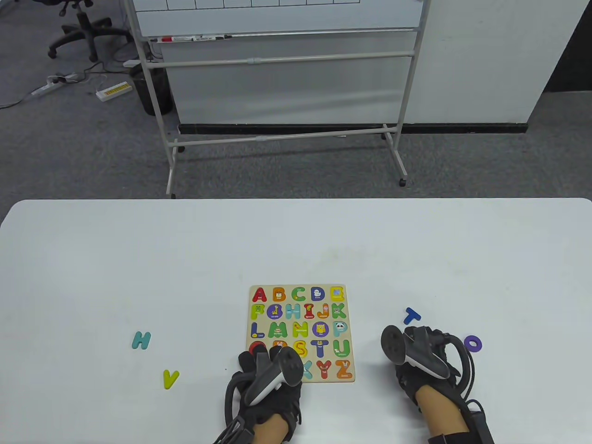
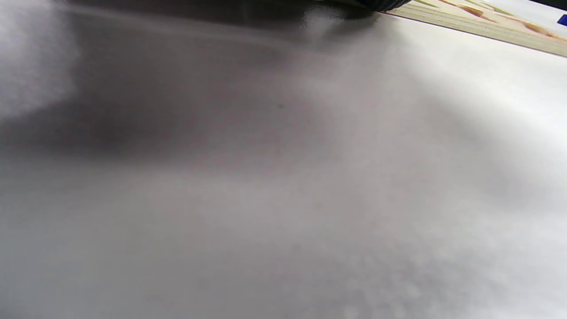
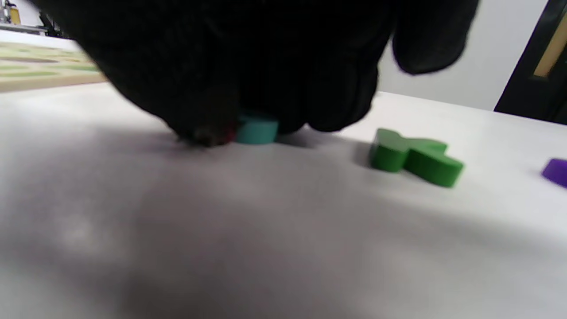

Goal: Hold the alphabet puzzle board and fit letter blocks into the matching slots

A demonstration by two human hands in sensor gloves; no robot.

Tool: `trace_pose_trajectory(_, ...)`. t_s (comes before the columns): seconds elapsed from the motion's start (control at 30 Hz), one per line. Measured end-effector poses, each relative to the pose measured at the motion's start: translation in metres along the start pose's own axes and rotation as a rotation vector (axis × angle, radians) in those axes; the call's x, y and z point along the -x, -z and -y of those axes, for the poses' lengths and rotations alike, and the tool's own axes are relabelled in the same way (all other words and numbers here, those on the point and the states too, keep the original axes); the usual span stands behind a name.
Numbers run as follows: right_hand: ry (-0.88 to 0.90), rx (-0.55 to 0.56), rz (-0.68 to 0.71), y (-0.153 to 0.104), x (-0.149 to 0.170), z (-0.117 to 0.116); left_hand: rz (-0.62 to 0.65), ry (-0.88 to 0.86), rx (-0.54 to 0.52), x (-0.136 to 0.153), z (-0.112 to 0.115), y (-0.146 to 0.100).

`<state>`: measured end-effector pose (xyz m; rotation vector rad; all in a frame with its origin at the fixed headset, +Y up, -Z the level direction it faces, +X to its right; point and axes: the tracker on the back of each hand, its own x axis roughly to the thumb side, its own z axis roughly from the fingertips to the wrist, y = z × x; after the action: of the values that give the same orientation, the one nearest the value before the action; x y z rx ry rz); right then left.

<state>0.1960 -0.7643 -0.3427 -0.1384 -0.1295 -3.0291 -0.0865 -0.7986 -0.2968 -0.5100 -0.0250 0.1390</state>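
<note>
The alphabet puzzle board [image 1: 300,290] lies flat in the middle of the table, most slots filled with coloured letters. My left hand [image 1: 266,363] rests on the board's near left corner and holds it down; the left wrist view shows only the board's edge [image 2: 487,32]. My right hand [image 1: 416,351] is on the table to the right of the board. In the right wrist view its fingers [image 3: 208,119] close around a teal letter block [image 3: 257,130] that sits on the table. A green letter block [image 3: 416,158] lies just beside it.
Loose letters lie on the table: a teal H [image 1: 141,340] and a yellow-green V [image 1: 170,378] at the left, a blue T [image 1: 411,316] and a purple O [image 1: 472,343] near my right hand. A whiteboard stand [image 1: 286,92] stands beyond the table.
</note>
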Motion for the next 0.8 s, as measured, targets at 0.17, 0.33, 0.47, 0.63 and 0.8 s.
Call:
trace_pose_trajectory(0.17, 0.028, 0.008, 0.016, -0.001, 0.003, 0.003, 0.003, 0.0, -0.001, 0.0, 0.0, 0.0)
trace_pose_trajectory(0.33, 0.077, 0.083, 0.094, 0.0, -0.008, 0.018, 0.007, 0.0, 0.0, 0.0, 0.0, 0.001)
trace_pose_trajectory(0.47, 0.074, 0.138, 0.168, 0.008, -0.022, 0.031, 0.013, 0.009, -0.006, 0.0, 0.0, 0.001)
trace_pose_trajectory(0.63, 0.088, 0.172, 0.359, 0.023, -0.045, 0.035, 0.01, 0.014, -0.003, -0.001, 0.001, 0.001)
trace_pose_trajectory(0.8, 0.066, 0.151, 0.426, 0.038, -0.065, 0.028, 0.01, 0.021, -0.005, -0.001, 0.001, 0.001)
